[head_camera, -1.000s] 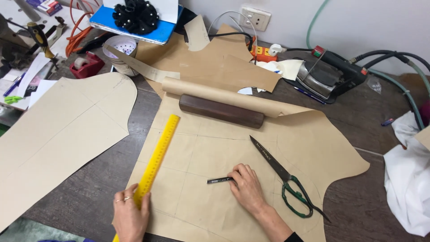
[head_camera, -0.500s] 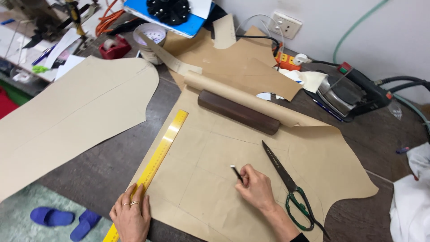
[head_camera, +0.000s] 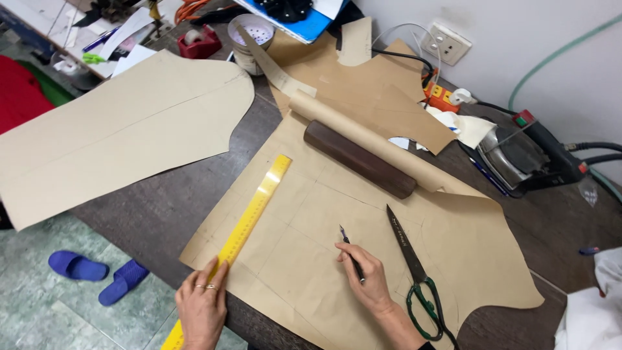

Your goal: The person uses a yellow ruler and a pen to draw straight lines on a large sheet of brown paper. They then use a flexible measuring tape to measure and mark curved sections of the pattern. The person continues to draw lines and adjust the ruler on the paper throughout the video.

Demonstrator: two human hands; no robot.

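Note:
A sheet of brown pattern paper lies on the dark table, with thin pencil lines drawn on it. My left hand presses flat on the near end of a long yellow ruler that runs along the paper's left edge. My right hand holds a dark pencil with its tip up and off to the left, resting on the paper. Green-handled scissors lie just to the right of that hand. A dark brown wooden bar weighs down the paper's far edge beside a curl of rolled paper.
A second large paper pattern piece overhangs the table's left edge. At the back stand a white cup, a red tape dispenser, a wall socket and a steam iron. Blue slippers lie on the green floor.
The view has swung left and down, showing the floor. My right hand has turned the pencil from lying flat to pointing up. My left hand stays on the ruler's near end.

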